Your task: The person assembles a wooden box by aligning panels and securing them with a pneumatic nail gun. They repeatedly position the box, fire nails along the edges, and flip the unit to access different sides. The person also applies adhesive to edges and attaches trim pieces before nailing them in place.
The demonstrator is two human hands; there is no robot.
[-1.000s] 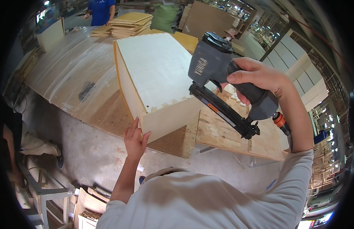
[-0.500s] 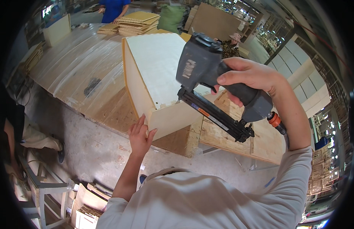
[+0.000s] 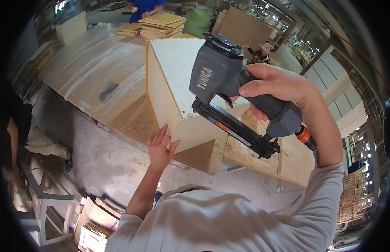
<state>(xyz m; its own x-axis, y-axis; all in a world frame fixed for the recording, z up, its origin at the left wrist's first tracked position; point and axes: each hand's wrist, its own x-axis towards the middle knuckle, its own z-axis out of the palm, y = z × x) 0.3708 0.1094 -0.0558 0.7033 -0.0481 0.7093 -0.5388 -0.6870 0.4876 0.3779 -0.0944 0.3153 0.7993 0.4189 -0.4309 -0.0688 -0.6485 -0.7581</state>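
My right hand is wrapped round the black grip of a dark grey pneumatic nail gun. The tool is held up over the work, its long black magazine slanting down to the right and an orange hose fitting at the grip's end. Behind and below it a wooden box, with a white top panel and pale side boards, rests on the table. My left hand lies at the box's near lower corner, fingers apart and fingertips against the board. The nail gun hides part of the box's right side.
The wooden worktable has plastic film over its left part. Stacked yellowish boards lie at the back near a person in blue. A green sack stands behind. Another person's leg and a grey stand are at left.
The box, table and background sit further right in the view. My left hand has shifted slightly right with the box corner. The nail gun has moved slightly left across the box.
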